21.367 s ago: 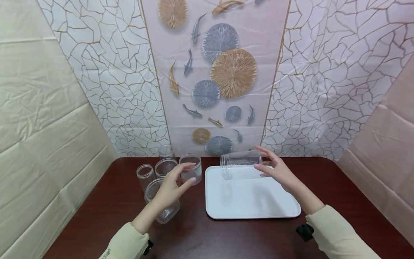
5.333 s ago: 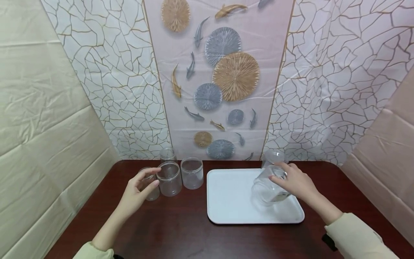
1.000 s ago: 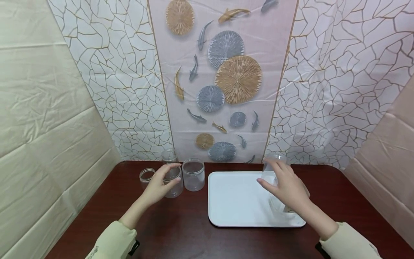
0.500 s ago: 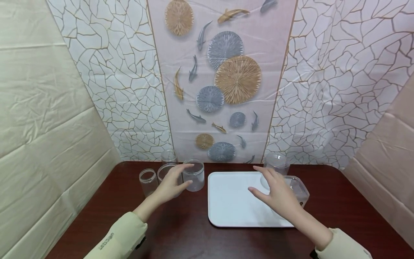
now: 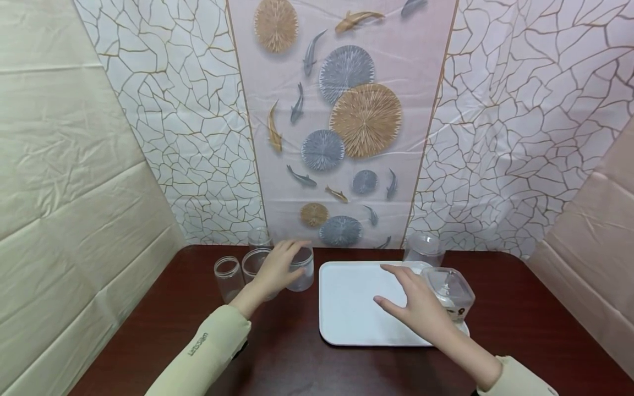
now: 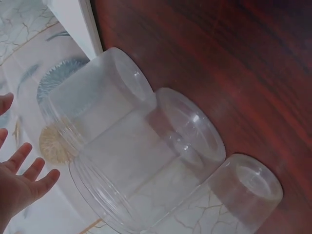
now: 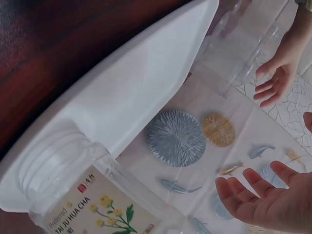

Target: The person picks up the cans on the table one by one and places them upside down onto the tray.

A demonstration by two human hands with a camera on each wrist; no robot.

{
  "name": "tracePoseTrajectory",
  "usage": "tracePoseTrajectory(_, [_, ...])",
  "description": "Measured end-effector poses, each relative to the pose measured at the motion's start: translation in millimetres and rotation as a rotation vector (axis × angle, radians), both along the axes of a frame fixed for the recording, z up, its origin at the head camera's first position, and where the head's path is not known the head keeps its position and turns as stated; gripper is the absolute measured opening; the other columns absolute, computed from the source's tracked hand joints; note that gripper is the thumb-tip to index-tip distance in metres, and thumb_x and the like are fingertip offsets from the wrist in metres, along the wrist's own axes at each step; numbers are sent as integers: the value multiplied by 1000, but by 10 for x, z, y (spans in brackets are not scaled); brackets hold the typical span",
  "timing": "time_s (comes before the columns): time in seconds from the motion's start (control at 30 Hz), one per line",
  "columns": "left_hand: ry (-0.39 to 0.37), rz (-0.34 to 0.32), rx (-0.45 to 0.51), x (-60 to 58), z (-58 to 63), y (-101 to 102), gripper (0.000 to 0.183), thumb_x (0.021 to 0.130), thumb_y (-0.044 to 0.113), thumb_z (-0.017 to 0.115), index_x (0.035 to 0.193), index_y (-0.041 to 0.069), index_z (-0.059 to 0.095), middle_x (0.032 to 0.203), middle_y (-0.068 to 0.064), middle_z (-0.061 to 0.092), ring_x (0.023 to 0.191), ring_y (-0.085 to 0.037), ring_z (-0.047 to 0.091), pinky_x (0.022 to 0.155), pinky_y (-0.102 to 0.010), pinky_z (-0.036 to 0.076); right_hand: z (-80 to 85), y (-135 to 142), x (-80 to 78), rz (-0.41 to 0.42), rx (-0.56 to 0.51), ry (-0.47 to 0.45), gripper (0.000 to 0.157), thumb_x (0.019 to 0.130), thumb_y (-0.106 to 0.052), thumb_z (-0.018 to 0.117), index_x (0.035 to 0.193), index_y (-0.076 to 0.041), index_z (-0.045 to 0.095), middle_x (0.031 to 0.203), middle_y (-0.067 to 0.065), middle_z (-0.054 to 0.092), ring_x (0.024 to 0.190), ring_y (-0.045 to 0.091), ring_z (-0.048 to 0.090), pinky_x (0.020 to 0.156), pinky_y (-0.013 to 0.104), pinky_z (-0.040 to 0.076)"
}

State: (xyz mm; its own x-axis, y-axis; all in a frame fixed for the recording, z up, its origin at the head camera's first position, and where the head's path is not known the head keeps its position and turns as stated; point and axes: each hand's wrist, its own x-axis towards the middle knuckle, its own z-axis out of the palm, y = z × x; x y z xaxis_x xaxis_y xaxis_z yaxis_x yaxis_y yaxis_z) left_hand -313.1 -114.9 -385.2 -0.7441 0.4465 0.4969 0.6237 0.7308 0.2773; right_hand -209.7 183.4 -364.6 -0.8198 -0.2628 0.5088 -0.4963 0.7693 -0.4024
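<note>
My left hand (image 5: 276, 270) is over the left jar group, thumb and fingers spread around the near side of a clear round jar (image 5: 304, 270). In the left wrist view that jar (image 6: 92, 92) stands apart from the fingers. Beside it are a wide jar (image 5: 253, 259), a slim jar (image 5: 229, 280) and one behind (image 5: 258, 236), all with open mouths up. My right hand (image 5: 418, 305) hovers over the white tray (image 5: 346, 308), fingers spread and holding nothing. Behind it a square clear jar (image 5: 454, 291) stands mouth down on the tray, its flower label (image 7: 105, 204) showing in the right wrist view.
Another clear round jar (image 5: 424, 250) stands upside down at the tray's back right corner. The dark red wooden table (image 5: 287, 352) extends in front of the tray and jars. A patterned cloth wall (image 5: 366, 121) closes off the back.
Over the last second my right hand has come off the square jar and moved left over the tray. My left hand has moved right from the wide jar to the round jar nearest the tray.
</note>
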Motion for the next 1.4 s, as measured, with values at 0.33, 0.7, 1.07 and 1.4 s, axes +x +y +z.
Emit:
tracePoseTrajectory(0.33, [-92,58,-75,-181,11,14,63,80,24,75,136,15,48,132,-14,52,123,-37,46,101,-52,41,-85,-34,14,12,18,-12,58,79,-29,74,128,-7,53,122,13,60,112,34,57,90,51,49])
tracePoseTrajectory(0.7, [-255,119,-181,-384,215,67,63,81,34,73,137,20,48,139,-14,47,128,-37,42,100,-56,40,-119,-61,9,37,25,-58,58,81,-32,73,130,-8,52,125,12,58,115,34,54,90,51,48])
tracePoseTrajectory(1.07, [-374,116,-256,-501,348,113,63,81,40,71,136,17,49,142,-15,44,130,-39,40,103,-57,37,-123,-80,18,36,16,-69,58,81,-32,73,130,-9,52,126,10,57,116,33,54,91,52,48])
tracePoseTrajectory(1.4, [-428,98,-235,-575,296,43,64,80,42,71,134,14,50,138,-15,49,126,-37,45,106,-51,37,-169,-80,24,32,13,-85,58,80,-31,73,130,-10,53,126,10,58,116,33,54,91,52,48])
